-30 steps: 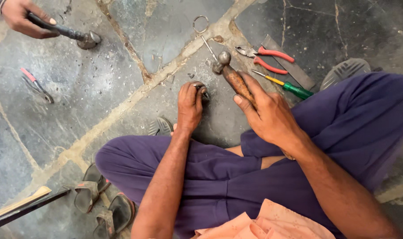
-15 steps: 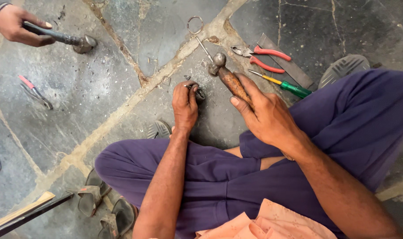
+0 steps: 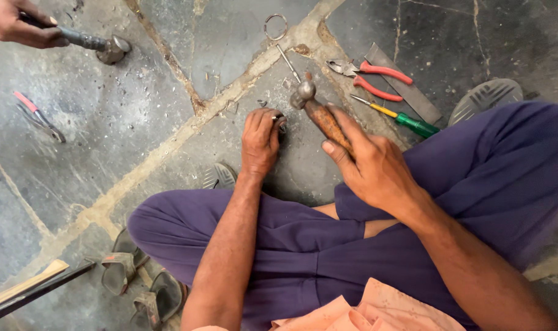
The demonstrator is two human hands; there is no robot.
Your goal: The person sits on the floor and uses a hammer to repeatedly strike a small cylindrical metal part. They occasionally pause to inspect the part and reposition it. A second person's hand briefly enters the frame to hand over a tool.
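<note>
I sit cross-legged on a stone floor. My right hand (image 3: pixel 368 165) grips the rusty wooden handle of a small hammer (image 3: pixel 311 103), whose steel head rests low, just right of my left hand. My left hand (image 3: pixel 259 140) presses a small metal piece (image 3: pixel 280 122) against the floor with its fingertips. Tiny metal bits (image 3: pixel 261 103) lie just beyond that hand.
Another person's hand (image 3: pixel 15 24) at top left holds a second hammer (image 3: pixel 101 46). Red-handled pliers (image 3: pixel 368 76), a green screwdriver (image 3: pixel 407 122), a flat metal file (image 3: pixel 404 83), a wire with a ring (image 3: pixel 277 37), red cutters (image 3: pixel 37 115) and sandals (image 3: pixel 141 285) lie around.
My left hand has slid a little toward me with the metal piece. My right hand keeps the hammer head low beside it. The other person's hammer stays near the floor.
</note>
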